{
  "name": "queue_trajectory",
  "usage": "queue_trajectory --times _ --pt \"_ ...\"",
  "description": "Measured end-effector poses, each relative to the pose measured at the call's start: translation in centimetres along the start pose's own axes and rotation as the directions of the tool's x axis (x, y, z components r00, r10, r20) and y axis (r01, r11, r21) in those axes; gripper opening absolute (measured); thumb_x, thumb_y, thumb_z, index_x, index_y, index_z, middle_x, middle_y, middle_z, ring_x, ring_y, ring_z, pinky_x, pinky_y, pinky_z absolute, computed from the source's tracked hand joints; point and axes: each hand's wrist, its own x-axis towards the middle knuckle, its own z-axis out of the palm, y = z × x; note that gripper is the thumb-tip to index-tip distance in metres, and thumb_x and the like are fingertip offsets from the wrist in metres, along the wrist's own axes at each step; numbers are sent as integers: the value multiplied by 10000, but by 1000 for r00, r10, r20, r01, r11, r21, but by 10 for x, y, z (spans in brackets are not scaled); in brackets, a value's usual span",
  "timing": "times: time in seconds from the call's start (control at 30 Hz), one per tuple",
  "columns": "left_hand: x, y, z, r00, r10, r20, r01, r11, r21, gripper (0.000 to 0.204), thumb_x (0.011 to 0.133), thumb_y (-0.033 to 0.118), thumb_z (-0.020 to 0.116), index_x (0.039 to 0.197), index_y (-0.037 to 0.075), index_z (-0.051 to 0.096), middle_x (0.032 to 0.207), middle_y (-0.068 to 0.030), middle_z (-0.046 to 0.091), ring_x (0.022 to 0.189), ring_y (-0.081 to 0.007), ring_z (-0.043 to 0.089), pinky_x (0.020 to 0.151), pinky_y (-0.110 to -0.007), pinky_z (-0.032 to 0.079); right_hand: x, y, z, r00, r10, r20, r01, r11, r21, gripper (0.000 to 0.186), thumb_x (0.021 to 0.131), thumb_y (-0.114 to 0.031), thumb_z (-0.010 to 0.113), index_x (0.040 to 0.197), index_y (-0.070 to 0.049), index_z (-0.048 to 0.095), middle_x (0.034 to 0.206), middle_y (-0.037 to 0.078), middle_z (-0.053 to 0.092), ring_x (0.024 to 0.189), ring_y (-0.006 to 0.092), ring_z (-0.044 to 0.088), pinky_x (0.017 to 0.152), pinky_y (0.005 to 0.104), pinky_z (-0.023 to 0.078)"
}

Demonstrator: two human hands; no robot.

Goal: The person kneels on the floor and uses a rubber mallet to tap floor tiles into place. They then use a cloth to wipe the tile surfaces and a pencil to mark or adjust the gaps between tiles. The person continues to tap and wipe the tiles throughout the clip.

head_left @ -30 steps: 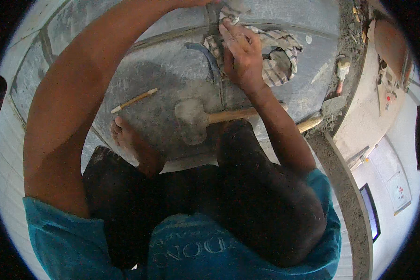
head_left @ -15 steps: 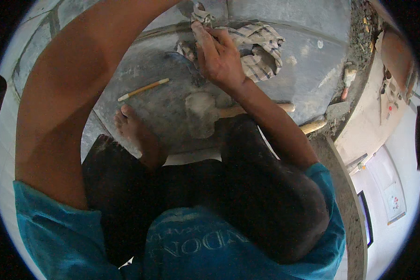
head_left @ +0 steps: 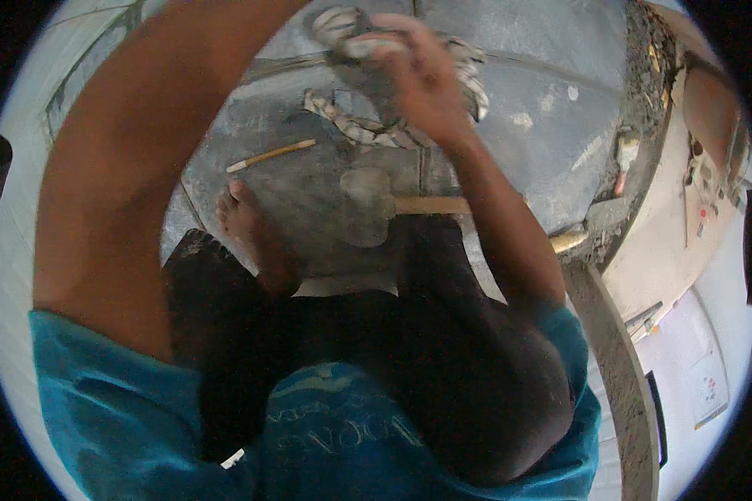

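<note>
My right hand (head_left: 430, 96) is smeared by motion, its fingers curled round a striped cloth (head_left: 334, 27) near the top of the view. A bunched end of the cloth sticks out to the left of the fingers; other folds trail below and behind the hand, over grey floor tiles (head_left: 543, 108). My left arm (head_left: 113, 184) reaches up past the top edge, and its hand is out of view. Nearer to me lies a mallet (head_left: 364, 204) with a grey head and a wooden handle, partly behind my right forearm. A thin yellowish stick with a pale tip (head_left: 271, 155) rests left of it.
By the right edge of the tiles, a brush with a reddish handle (head_left: 627, 152) and a wooden-handled trowel (head_left: 570, 240) lie along a strip of rough mortar (head_left: 643, 83). A pale board (head_left: 652, 242) holds further small items. My bare foot (head_left: 246, 213) is on the tiles.
My right hand has shifted right and lifted the cloth's bunched end leftward. The cloth's folds have spread lower, toward the mallet. My left arm has moved slightly.
</note>
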Motion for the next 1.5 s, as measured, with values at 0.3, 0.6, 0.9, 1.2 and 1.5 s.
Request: queue_trajectory --times 0.3,0.6,0.9,1.2,1.5 --pt "-261 -4 -29 935 -322 149 314 947 73 566 910 429 732 1392 157 616 1403 -134 587 1287 -344 564 1095 -503 431 -58 -1 -78 811 -165 561 575 398 -715 707 840 -354 744 1498 -184 550 1382 90 624 1260 283 565 1101 529 369" --pt "-327 117 120 920 -391 -25 372 893 -253 511 841 356 788 1282 139 650 1196 -104 641 1137 -326 619 1009 -444 471 8 -15 -65 858 -69 509 395 722 -568 558 833 -148 738 1380 -123 632 1342 119 607 1054 311 670 825 357 569" --pt "-371 118 142 834 -549 -45 475 758 -447 266 880 224 758 1122 138 685 1134 -86 671 1119 -304 646 988 -441 497 22 16 -11 764 118 635 478 558 -678 560 855 -310 772 1388 -253 609 1282 98 583 912 267 724 682 400 619" --pt "-451 108 148 511 -848 -138 625 478 -617 165 946 135 735 1089 77 678 1063 -118 690 987 -310 686 841 -396 553 55 5 76 456 -20 890 780 491 -388 488 906 -144 633 1388 -187 574 1228 115 565 1008 263 712 634 364 622" --pt "-472 65 150 198 -923 -331 551 384 -741 138 969 91 728 1082 39 666 975 -79 676 821 -161 649 782 -302 523 68 -14 205 472 -266 840 792 546 -272 361 921 -155 602 1274 -96 553 1216 124 557 923 249 741 616 385 635"
